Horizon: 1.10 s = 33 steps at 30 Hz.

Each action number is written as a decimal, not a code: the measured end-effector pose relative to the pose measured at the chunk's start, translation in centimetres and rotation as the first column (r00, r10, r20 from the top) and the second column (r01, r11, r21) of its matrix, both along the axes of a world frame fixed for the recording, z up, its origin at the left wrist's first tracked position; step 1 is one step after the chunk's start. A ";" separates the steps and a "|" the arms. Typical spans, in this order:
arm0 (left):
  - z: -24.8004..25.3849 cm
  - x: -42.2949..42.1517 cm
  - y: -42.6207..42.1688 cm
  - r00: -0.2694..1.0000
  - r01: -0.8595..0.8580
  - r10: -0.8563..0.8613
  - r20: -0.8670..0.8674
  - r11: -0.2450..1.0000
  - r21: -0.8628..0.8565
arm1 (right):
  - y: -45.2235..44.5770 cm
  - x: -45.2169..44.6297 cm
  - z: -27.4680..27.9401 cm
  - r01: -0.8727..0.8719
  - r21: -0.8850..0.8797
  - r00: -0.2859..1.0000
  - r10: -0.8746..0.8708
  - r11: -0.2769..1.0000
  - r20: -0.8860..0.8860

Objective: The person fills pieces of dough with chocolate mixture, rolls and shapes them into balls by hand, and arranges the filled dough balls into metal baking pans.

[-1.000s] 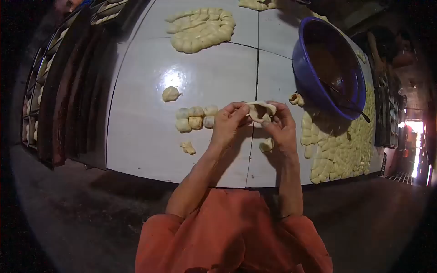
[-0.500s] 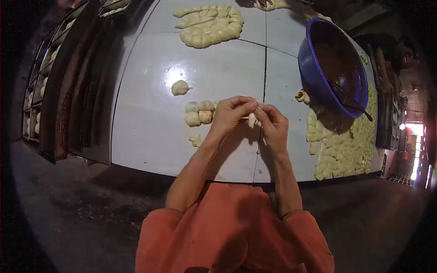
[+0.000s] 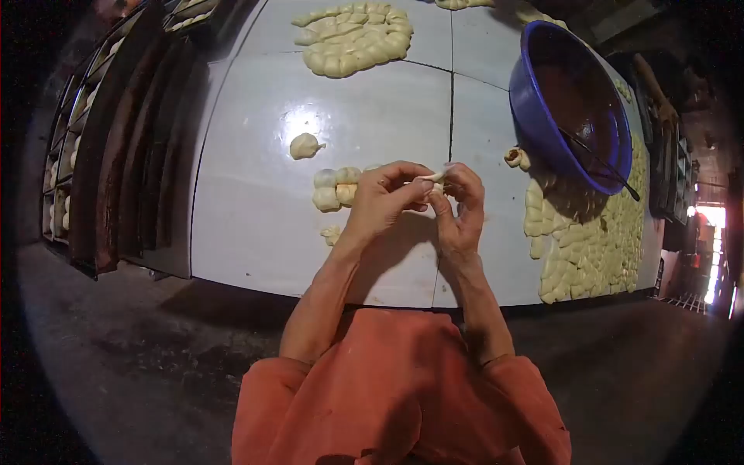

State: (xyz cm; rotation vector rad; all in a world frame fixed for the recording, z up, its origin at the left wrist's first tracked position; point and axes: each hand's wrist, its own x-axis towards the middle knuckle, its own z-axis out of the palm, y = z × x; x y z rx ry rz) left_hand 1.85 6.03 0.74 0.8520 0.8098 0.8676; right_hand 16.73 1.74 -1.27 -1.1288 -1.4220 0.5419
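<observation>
A small piece of pale dough (image 3: 435, 186) is pinched between my two hands above the white table (image 3: 256, 232). My left hand (image 3: 385, 198) has thumb and fingers closed on its left side. The fingers of my right hand (image 3: 463, 203) curl round its right end. Beside my left hand lie several dough balls (image 3: 327, 198) touching each other, partly hidden by that hand. A ragged dough scrap (image 3: 331, 235) is near my left wrist. One separate dough ball (image 3: 304, 146) with a small tail lies farther up.
At the right, a blue basin (image 3: 529, 116) with dark brown contents holds a long-handled utensil (image 3: 593, 159). Many flat dough pieces (image 3: 585, 248) lie beside it, with an opened filled piece (image 3: 516, 158) near its rim. More dough (image 3: 356, 43) is at the back. Racks (image 3: 77, 147) stand left.
The dough now shows above my fingertips, pulled upward. My right fingers have lifted and curled, and the hands have parted slightly. Another person's hand at the top edge is no longer visible.
</observation>
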 end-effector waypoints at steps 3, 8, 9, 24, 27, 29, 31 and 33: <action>-1.5 0.4 -0.6 1.000 0.012 -0.011 -0.024 0.997 0.077 | -0.1 -0.6 -0.5 0.110 0.017 0.993 -0.109 0.994 -0.054; -1.3 1.4 -2.3 0.999 -0.028 0.031 -0.036 0.996 0.087 | 0.6 0.5 -2.1 0.210 0.143 0.957 -0.233 0.967 0.173; -1.2 1.2 -2.4 0.999 -0.028 0.031 -0.039 0.996 0.083 | 0.6 0.5 -2.2 0.210 0.119 0.962 -0.227 0.970 0.149; -2.8 -1.3 -4.4 0.993 -0.109 0.120 0.011 0.937 -0.333 | -2.4 1.5 0.8 -0.136 -0.412 0.965 0.215 0.901 0.152; -1.2 -3.2 -2.8 0.812 -0.064 0.248 -0.528 0.937 0.342 | -0.1 0.9 -0.1 -0.123 -0.542 0.981 0.019 0.831 -0.193; -0.3 -5.1 -1.1 0.567 0.234 0.377 -0.732 0.779 0.582 | 1.7 0.4 0.3 -0.075 -0.543 0.986 -0.019 0.836 -0.166; -1.1 -5.8 0.7 0.469 0.458 0.471 -0.748 0.594 0.661 | 3.3 0.5 -1.0 -0.118 -0.599 0.993 0.076 0.792 -0.095; -2.5 -5.6 2.2 0.457 0.547 0.398 -0.795 0.580 0.604 | 3.9 0.6 -1.1 -0.119 -0.586 0.968 0.225 0.801 0.110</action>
